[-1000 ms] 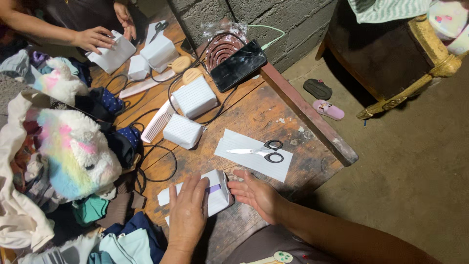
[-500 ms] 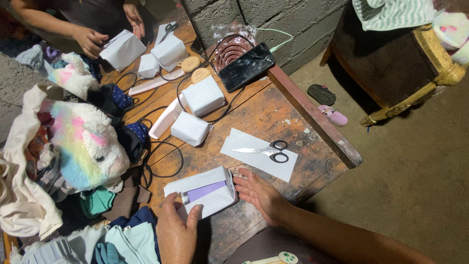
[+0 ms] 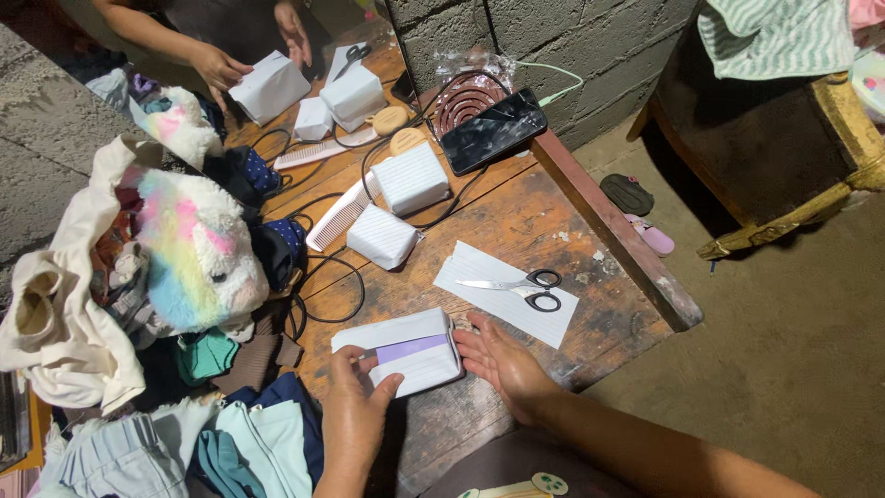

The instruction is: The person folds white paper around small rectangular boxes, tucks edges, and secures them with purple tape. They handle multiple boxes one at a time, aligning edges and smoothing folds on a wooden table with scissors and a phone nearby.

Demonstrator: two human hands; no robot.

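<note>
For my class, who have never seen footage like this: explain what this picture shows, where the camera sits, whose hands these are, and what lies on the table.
There is no machine here. The camera sits on a person's head and looks down at their own two bare hands. The left hand grips the near edge of a box half wrapped in white paper, with a purple strip showing; the right hand lies flat against its end. On the wooden table lie scissors on a paper sheet, two wrapped parcels, a comb, a phone and black cables. A rainbow plush toy and clothes are piled to the left. At the top, another person's hands hold a parcel.
</note>
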